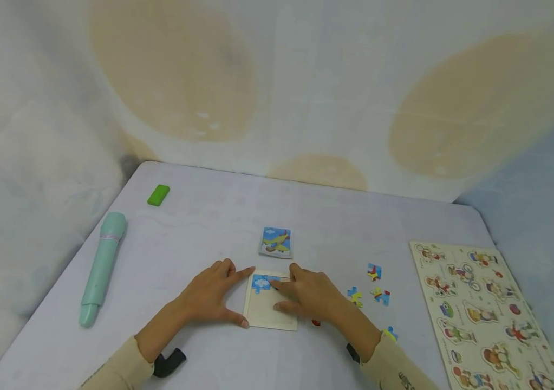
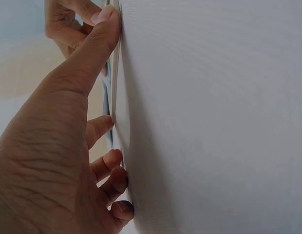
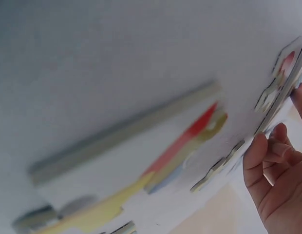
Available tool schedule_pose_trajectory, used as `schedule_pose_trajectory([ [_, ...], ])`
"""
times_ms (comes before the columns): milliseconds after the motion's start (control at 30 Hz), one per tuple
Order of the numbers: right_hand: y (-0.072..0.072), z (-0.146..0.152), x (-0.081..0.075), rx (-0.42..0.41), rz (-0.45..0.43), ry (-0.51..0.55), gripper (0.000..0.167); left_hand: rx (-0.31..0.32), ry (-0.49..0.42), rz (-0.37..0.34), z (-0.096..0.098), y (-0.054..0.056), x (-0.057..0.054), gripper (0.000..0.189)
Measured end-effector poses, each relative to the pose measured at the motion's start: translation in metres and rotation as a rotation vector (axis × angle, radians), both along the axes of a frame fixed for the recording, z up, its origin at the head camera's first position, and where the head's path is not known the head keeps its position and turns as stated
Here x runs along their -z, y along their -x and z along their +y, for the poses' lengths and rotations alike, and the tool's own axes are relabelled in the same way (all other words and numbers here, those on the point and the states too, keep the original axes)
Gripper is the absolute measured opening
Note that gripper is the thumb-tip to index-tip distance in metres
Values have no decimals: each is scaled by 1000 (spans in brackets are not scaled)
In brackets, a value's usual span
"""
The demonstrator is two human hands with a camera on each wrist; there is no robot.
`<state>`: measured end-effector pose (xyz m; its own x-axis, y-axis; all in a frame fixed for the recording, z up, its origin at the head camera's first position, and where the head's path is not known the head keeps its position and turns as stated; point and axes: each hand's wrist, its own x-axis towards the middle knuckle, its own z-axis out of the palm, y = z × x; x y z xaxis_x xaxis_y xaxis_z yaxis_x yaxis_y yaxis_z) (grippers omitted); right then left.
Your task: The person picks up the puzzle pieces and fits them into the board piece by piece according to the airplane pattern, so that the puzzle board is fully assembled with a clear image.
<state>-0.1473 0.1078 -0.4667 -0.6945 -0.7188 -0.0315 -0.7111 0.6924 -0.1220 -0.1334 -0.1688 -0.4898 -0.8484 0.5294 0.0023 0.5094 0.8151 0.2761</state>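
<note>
A small square wooden puzzle tray (image 1: 272, 317) lies on the table, with blue-and-white cloud puzzle pieces (image 1: 260, 283) in its upper left part. My left hand (image 1: 206, 298) spans the tray's left side, index fingertip at the upper corner and thumb at the lower one. In the left wrist view, the thumb (image 2: 100, 46) rests along the tray's edge. My right hand (image 1: 317, 295) reaches over the tray's right side; its index fingertip touches a blue piece near the top edge, the thumb lies lower, apart from it. That hand hides the tray's right part.
Several loose puzzle pieces (image 1: 374, 272) lie right of the tray. A small airplane picture (image 1: 275, 242) sits behind it. At far right is a board of cartoon figures (image 1: 486, 311); at left, a mint-green microphone-shaped object (image 1: 103, 268) and a green block (image 1: 158, 195).
</note>
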Motion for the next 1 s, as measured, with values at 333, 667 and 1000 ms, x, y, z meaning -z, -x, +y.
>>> schedule_pose_trajectory([
  [333, 1, 2, -1, 10, -23, 27, 59, -9, 10, 14, -1, 1, 5, 113],
  [667, 2, 27, -2, 150, -220, 420, 74, -27, 4, 20, -1, 0, 4, 114],
  [1000, 2, 67, -2, 257, -329, 672, 70, -26, -5, 4, 1, 0, 1, 112],
])
